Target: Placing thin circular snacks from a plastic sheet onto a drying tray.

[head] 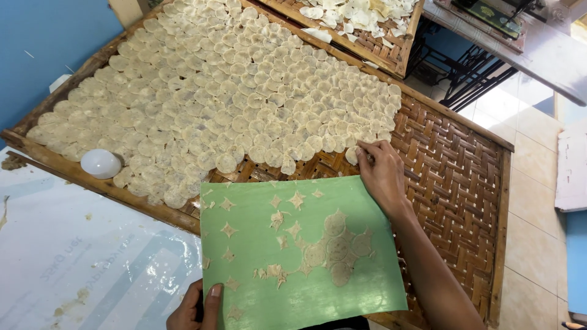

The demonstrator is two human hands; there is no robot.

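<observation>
My left hand (197,308) grips the lower left corner of a green sheet (257,244), thumb on top. The sheet carries several thin round dough discs (337,249) and star-shaped dough scraps. My right hand (380,172) reaches past the sheet's far right corner. Its fingertips press a pale round disc (352,156) onto the woven bamboo tray (455,177), at the edge of the many overlapping discs (226,91) that cover the tray's left part.
A white round cap-like object (101,163) sits on the tray's near left rim. A second bamboo tray (379,46) with irregular pale pieces lies behind. Clear plastic sheeting (85,256) covers the surface at lower left. Tiled floor (532,183) and a black metal stand (471,73) are at right.
</observation>
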